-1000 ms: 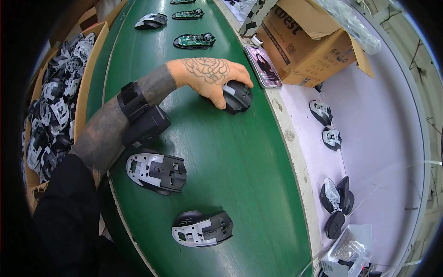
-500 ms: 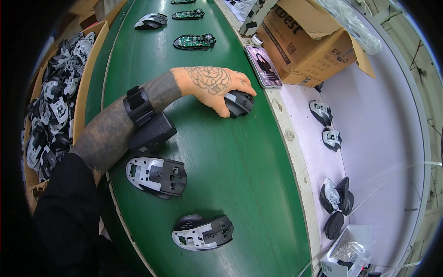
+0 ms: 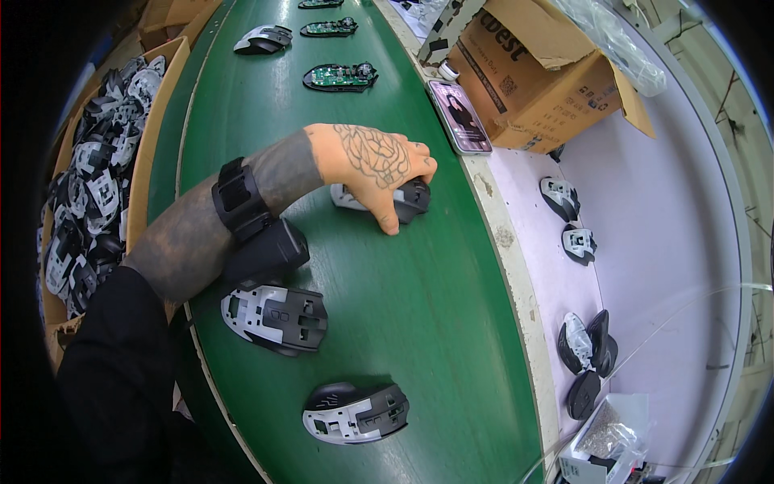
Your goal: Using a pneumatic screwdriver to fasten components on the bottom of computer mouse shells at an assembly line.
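Observation:
My left hand (image 3: 372, 171) reaches in from the left over the green conveyor belt and is closed around a grey-and-black computer mouse shell (image 3: 413, 200). Its thumb lies across the near side, while the fingers curl over the far side; the hand hides much of the shell. Closer to me on the belt rest two more mouse shells, one (image 3: 276, 318) below my forearm and one (image 3: 356, 413) near the lower edge. A black device is strapped to my left wrist (image 3: 262, 238). My right hand does not appear.
Farther up the belt (image 3: 451, 323) lie a mouse shell (image 3: 263, 39) and several mouse bases with green circuit boards (image 3: 339, 77). A carton (image 3: 173, 81) of shells stands left. Along the right ledge are a phone (image 3: 461, 117), a cardboard box (image 3: 532, 81) and several loose mouse parts (image 3: 559, 198).
My left hand has shifted slightly left and nearer me, and more of the shell's grey end now shows under it. The items on the belt have slid slightly toward me.

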### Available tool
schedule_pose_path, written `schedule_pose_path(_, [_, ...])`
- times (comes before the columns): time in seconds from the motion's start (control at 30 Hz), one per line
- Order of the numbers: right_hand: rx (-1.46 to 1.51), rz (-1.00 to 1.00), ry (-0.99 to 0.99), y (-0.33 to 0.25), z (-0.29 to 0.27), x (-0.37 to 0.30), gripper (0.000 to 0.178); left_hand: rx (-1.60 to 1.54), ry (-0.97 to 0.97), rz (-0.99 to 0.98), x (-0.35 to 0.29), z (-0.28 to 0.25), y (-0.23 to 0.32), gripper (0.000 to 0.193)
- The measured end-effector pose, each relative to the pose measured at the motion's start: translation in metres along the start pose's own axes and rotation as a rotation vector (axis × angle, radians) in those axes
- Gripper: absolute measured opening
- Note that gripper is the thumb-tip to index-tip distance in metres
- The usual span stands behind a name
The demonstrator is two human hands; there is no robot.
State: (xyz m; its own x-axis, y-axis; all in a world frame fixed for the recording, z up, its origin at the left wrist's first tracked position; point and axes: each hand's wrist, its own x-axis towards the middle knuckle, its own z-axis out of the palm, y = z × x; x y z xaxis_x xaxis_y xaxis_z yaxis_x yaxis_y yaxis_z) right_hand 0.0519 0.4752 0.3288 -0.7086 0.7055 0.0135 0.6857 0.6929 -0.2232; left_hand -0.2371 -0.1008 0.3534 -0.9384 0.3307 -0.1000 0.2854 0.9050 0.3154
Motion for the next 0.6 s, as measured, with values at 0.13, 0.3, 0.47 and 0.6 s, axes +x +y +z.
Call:
schedule_pose_path(0.13, [-0.006, 0.007, 0.013, 0.001, -0.002, -0.001, 0.052, 0.037, -0.075, -0.104, 0.006, 0.005, 0.015, 0.062])
schedule_pose_path(0.3, [-0.021, 0.006, 0.034, 0.007, -0.006, -0.003, 0.053, -0.042, 0.252, -0.143, 0.013, 0.04, 0.007, 0.077])
schedule_pose_path(0.47, [-0.039, 0.012, 0.075, 0.025, -0.02, -0.014, 0.053, 0.004, 0.166, -0.188, 0.015, 0.046, 0.008, 0.079])
schedule_pose_path(0.6, [0.172, -0.063, -0.067, 0.023, -0.021, -0.009, 0.035, -0.019, 0.288, -0.075, 0.006, 0.047, 0.005, 0.066])
